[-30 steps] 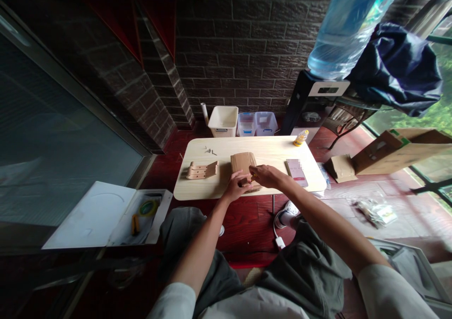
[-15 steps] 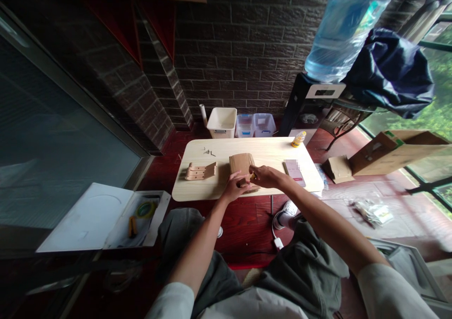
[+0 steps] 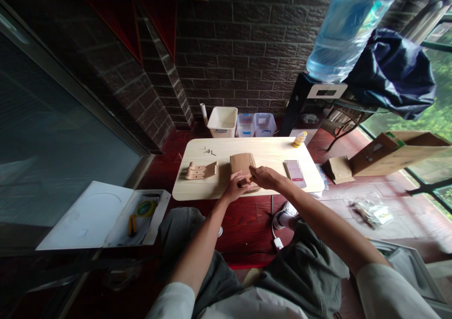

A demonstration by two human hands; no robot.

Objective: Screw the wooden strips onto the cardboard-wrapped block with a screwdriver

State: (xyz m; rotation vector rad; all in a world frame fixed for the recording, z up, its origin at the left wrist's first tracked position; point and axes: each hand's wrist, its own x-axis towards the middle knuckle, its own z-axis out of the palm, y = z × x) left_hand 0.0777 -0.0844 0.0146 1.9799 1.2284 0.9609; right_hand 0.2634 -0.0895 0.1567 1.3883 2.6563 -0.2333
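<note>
On the pale wooden table (image 3: 208,187), a brown wooden piece (image 3: 242,162) lies near the front edge. My left hand (image 3: 237,185) has its fingers bent over the near part of this piece, holding a small dark wooden part against it. Close beside it, my right hand (image 3: 261,176) is closed around something mostly hidden in the fingers. Left of my hands lies a slotted wooden part (image 3: 201,170) with holes. Several small screws (image 3: 209,152) are scattered behind that part.
A booklet (image 3: 295,172) and a yellow-capped bottle (image 3: 299,139) are on the table's right side. Bins (image 3: 222,121) stand behind the table, and a water dispenser (image 3: 300,102) is at the back right. An open white box (image 3: 155,220) lies at the left.
My right hand has turned slightly, and the yellow bit that showed below its fingers is no longer visible. My left hand has barely moved.
</note>
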